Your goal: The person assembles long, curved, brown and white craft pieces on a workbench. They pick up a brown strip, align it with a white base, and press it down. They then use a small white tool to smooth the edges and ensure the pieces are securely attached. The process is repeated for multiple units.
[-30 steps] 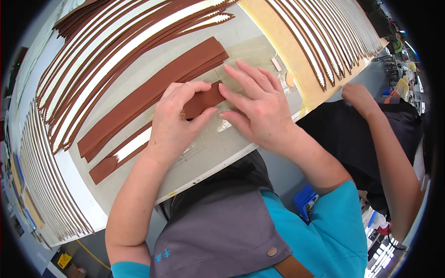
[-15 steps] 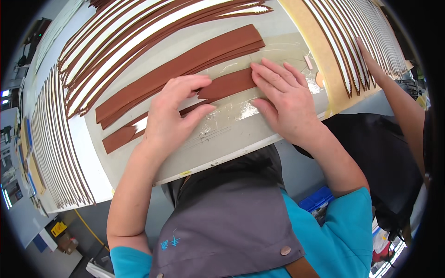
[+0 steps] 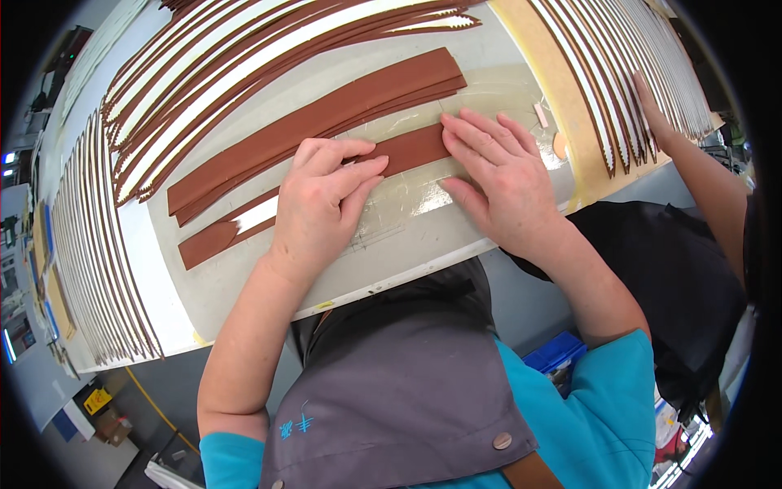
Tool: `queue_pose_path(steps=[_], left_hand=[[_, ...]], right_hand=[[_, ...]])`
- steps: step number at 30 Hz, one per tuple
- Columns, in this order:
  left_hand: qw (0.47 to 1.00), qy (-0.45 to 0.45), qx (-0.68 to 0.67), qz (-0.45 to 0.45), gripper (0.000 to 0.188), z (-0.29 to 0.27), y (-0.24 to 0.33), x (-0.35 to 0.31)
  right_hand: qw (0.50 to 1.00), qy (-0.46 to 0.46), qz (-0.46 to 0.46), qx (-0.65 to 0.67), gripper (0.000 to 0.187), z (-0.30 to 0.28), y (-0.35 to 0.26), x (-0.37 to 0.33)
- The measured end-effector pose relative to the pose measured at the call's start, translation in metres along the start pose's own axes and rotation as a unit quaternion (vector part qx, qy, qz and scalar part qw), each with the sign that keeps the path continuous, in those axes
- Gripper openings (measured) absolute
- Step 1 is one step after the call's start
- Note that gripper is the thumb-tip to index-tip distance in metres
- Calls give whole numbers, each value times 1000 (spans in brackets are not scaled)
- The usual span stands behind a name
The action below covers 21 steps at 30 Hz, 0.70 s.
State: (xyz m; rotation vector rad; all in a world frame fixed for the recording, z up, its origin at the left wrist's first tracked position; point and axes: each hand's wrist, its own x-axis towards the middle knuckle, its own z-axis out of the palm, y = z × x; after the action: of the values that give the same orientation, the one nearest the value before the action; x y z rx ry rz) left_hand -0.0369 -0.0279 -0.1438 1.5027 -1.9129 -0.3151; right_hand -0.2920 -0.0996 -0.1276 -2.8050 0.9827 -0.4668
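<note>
A brown strip (image 3: 326, 183) lies flat near the front edge of the white table (image 3: 244, 285), running from lower left up toward the right, under both hands. The left hand (image 3: 322, 204) rests palm down on its middle, fingers stretched out and close together, pressing the strip rather than gripping it. The right hand (image 3: 497, 175) lies flat just to the right, fingers spread and pointing left, their tips on the strip's right end; it grips nothing either. A white patch shows along the strip to the left of the left hand.

Just beyond, a stack of wider brown strips (image 3: 326, 122) lies parallel to it. Farther off and to the left, many thin brown and white strips (image 3: 204, 73) fan out in rows. To the right sits a tan sheet (image 3: 562, 106) with more thin strips (image 3: 619, 73) laid over it, and a small pink tag (image 3: 541, 115) lies beside it. Another person's hand (image 3: 652, 102) touches those strips at the far right.

Down on the floor to the left is a small yellow box (image 3: 96, 400); a blue crate (image 3: 558, 354) shows below the table on the right.
</note>
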Motion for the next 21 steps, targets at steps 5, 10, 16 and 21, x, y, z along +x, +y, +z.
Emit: queue_pose_path(steps=[5, 10, 16, 21], left_hand=[[1000, -3, -1, 18, 22, 1, 2, -1], [997, -8, 50, 64, 25, 5, -1, 0], [979, -29, 192, 66, 33, -1, 11, -11], [967, -81, 239, 43, 48, -12, 14, -21]], right_hand=[[1000, -5, 2, -11, 49, -3, -6, 3], [998, -26, -48, 23, 53, 10, -23, 13], [998, -52, -34, 15, 61, -4, -12, 18], [998, -61, -26, -17, 65, -14, 3, 9]])
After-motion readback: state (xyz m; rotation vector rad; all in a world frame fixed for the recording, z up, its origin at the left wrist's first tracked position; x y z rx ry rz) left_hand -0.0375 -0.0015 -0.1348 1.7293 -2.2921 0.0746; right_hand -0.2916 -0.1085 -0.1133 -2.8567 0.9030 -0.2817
